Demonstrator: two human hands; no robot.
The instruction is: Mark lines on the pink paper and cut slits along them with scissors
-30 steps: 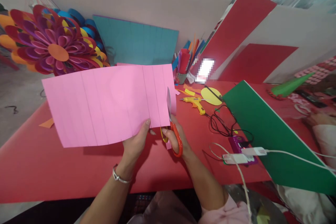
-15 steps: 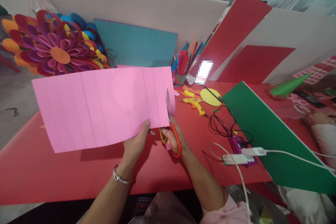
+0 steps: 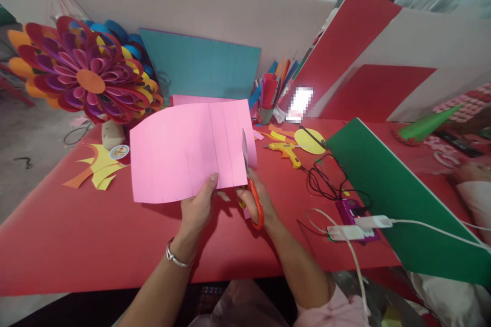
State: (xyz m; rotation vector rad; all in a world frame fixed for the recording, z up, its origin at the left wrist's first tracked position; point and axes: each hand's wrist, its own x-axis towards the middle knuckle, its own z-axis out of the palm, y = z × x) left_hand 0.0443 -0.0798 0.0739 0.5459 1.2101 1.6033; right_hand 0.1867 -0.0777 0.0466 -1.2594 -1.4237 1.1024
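My left hand (image 3: 199,204) pinches the lower edge of a pink foam sheet (image 3: 180,148), thumb on top and fingers beneath. Thin parallel lines run down the sheet, whose left part curls away. My right hand (image 3: 259,199) is closed around the handles of orange-and-yellow scissors (image 3: 256,204). The blades point away from me and lie at the sheet's right edge, with a narrow pink strip curling to their right. Part of the lower handle is hidden by my fingers. Behind the held sheet, another pink piece shows along its top edge.
Yellow and orange scraps (image 3: 103,166) lie left on the red table (image 3: 115,250). A multicoloured paper flower (image 3: 90,82) stands behind them. To the right are a yellow glue gun (image 3: 286,152), tangled cables, a purple power strip (image 3: 349,209) and a green board (image 3: 399,194). Another person's sleeve (image 3: 475,196) shows far right.
The pink sheet's left part has bent back and looks much shorter, uncovering the scraps on the table. Both hands stay in nearly the same place, and the scissor handles have drawn closer together.
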